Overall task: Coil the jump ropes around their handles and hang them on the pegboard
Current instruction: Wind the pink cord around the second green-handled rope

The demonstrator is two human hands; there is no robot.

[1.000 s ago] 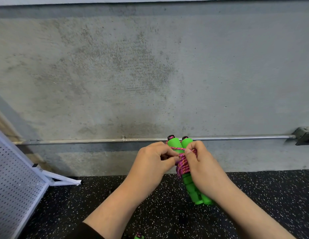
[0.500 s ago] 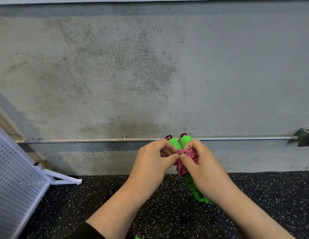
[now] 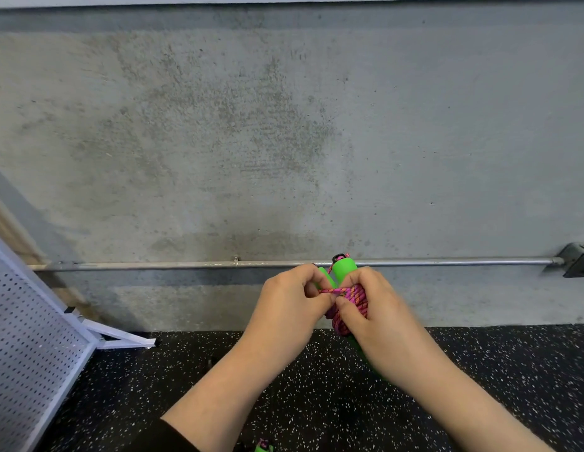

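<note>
Both hands are raised in front of a grey concrete wall, above a black speckled floor. The right hand is wrapped around a pair of green foam handles held side by side, roughly upright and tilted slightly; its grip is closed, fingers curled over the bundle and thumb lying across the front of it. A pink-and-orange braided rope is coiled in many turns around the middle of the handles; the handle tops stick out above the fingers and a short green stretch shows below the palm. The left hand is just beside the bundle, touching it; its grip is a tight pinch, thumb and forefinger closed on a short taut strand of the rope that runs sideways from the coil. Whether that strand is the free end or a loop cannot be told. The bundle is held in the air, not resting on anything, in line with a metal conduit pipe that runs along the wall to a junction box at the right edge. A white pegboard stands tilted on its frame at lower left, well apart from the hands. Part of a second green handle shows at the bottom edge, on the floor.
</note>
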